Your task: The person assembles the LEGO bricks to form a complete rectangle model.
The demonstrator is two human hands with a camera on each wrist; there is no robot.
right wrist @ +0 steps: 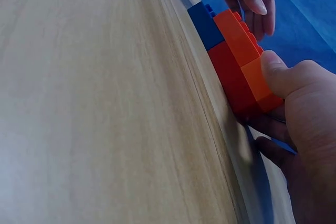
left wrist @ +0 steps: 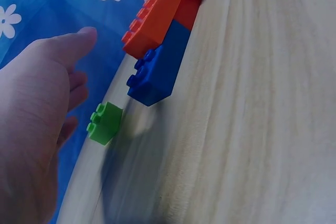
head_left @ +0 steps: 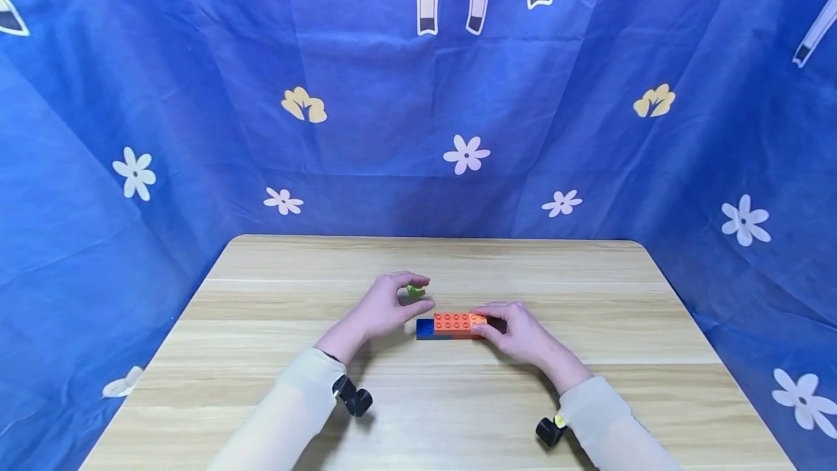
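Note:
A low row of toy building bricks lies on the table. Its lower layer has a blue brick (left wrist: 160, 74) on the left and a red brick (right wrist: 228, 77) on the right. On top sit a red-orange brick (head_left: 451, 322) and a lighter orange brick (right wrist: 262, 83), side by side. My right hand (head_left: 523, 336) grips the right end, thumb on the lighter orange brick and fingers round the far side. Left of the row, my left hand (head_left: 384, 309) has thumb and fingers spread apart around a small green brick (left wrist: 105, 123), which stands on the table, apart from the row.
The wood-grain table (head_left: 418, 413) extends around both hands. Behind it and along its sides hangs a blue cloth (head_left: 379, 137) with white flowers and animal legs. Each wrist carries a small black camera, one on the left sleeve (head_left: 281, 413) and one on the right sleeve (head_left: 615, 427).

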